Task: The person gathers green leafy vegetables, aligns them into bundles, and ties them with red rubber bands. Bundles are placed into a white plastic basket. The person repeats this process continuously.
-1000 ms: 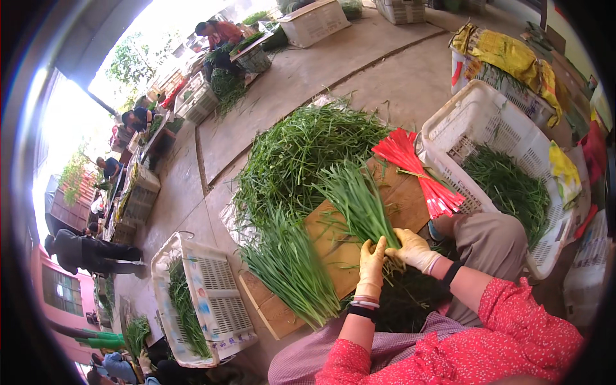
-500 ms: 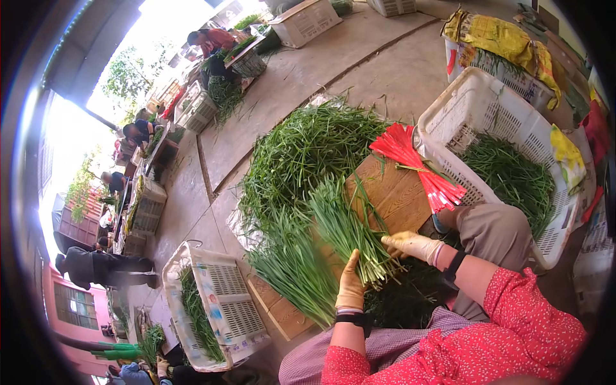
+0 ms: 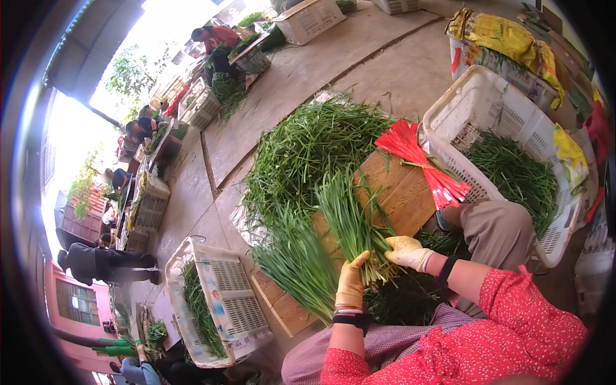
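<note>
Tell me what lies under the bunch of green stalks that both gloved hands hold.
Under the bunch of green stalks lies a wooden board, its middle covered by greens. The left hand and right hand hide the stalk ends.

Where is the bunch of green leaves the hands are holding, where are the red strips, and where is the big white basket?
bunch of green leaves (image 3: 350, 221): head view, middle of the blades above the hands.
red strips (image 3: 420, 160): head view, centre of the bundle on the wooden board.
big white basket (image 3: 478, 106): head view, bare left wall.
</note>
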### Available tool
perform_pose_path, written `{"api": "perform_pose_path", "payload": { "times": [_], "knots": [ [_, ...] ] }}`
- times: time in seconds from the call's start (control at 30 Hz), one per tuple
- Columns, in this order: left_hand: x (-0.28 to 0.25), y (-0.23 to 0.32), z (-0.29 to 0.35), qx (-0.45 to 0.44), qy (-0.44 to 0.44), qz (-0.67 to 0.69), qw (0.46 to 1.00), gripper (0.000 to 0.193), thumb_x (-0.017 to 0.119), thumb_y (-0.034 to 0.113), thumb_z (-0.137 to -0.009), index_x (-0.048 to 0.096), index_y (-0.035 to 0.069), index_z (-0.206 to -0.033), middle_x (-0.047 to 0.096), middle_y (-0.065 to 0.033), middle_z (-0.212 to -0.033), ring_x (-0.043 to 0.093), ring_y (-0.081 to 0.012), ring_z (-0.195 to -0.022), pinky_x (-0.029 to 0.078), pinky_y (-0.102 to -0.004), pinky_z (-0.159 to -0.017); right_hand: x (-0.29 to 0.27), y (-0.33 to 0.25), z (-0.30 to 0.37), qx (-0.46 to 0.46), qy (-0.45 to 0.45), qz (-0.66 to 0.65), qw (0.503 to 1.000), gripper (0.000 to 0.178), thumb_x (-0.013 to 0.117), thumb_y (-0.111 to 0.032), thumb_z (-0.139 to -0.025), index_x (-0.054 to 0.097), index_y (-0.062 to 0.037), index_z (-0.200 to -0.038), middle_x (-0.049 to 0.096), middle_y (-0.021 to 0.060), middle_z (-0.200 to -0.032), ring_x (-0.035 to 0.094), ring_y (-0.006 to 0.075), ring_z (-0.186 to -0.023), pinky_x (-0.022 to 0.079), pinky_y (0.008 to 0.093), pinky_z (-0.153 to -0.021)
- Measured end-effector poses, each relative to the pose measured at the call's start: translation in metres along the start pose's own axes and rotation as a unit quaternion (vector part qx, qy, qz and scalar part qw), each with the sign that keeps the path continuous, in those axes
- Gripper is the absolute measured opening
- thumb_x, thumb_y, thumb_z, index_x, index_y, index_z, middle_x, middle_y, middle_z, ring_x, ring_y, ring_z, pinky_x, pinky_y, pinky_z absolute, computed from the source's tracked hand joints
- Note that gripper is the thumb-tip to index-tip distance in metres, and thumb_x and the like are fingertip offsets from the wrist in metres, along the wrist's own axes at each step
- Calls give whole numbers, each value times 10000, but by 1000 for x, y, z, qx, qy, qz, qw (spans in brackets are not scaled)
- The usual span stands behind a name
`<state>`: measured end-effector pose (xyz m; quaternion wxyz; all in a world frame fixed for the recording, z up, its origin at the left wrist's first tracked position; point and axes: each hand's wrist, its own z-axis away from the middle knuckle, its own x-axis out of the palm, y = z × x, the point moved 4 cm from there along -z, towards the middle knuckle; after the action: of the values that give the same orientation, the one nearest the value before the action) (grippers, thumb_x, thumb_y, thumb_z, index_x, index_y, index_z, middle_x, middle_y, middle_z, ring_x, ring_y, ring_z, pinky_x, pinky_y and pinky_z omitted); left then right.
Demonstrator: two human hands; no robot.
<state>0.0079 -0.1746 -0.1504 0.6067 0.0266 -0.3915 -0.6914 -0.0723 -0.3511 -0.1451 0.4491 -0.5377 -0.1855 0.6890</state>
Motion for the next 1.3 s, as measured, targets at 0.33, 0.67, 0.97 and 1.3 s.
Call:
{"api": "perform_pose_path", "payload": {
  "times": [0.33, 0.67, 0.97, 1.3],
  "knots": [
    [-9, 21, 28, -35, -101, 111, 988, 261, 664, 174, -955, 674, -52, -1085, 729, -134, -887, 720, -233, -731, 624, -356, -603, -10, -23, 16, -17, 196, 186, 963, 881, 721, -570, -800, 420, -97, -1479, 407, 177, -1514, 391, 371, -1393, 368, 509, -1087],
    [14, 70, 104, 92, -34, 46, 994, 302, 693, 164, -930, 654, -43, -1146, 730, -150, -944, 728, -211, -758, 626, -324, -555, 12, -2, -38, -51, 188, 342, 919, 605, 477, -251, -951, 366, -206, -1544, 299, 80, -1629, 285, 290, -1484, 206, 518, -1195],
    [0, 58, 120, 141, 4, 17, 990, 332, 707, 184, -917, 657, -29, -1166, 732, -127, -991, 714, -195, -766, 618, -351, -626, -71, -33, -29, -40, 176, 271, 945, 688, 728, -410, -815, 522, -185, -1431, 464, 126, -1495, 475, 301, -1333, 378, 460, -1103],
    [53, 0, 93, 114, -78, -144, 980, 342, 753, 116, -869, 618, 11, -1164, 707, -89, -1022, 684, -175, -832, 556, -304, -763, -43, -80, -15, 27, -247, -653, 716, 458, 744, -347, -908, 647, -44, -1238, 703, 94, -1162, 678, 206, -1047, 543, 377, -908]
  ]
}}
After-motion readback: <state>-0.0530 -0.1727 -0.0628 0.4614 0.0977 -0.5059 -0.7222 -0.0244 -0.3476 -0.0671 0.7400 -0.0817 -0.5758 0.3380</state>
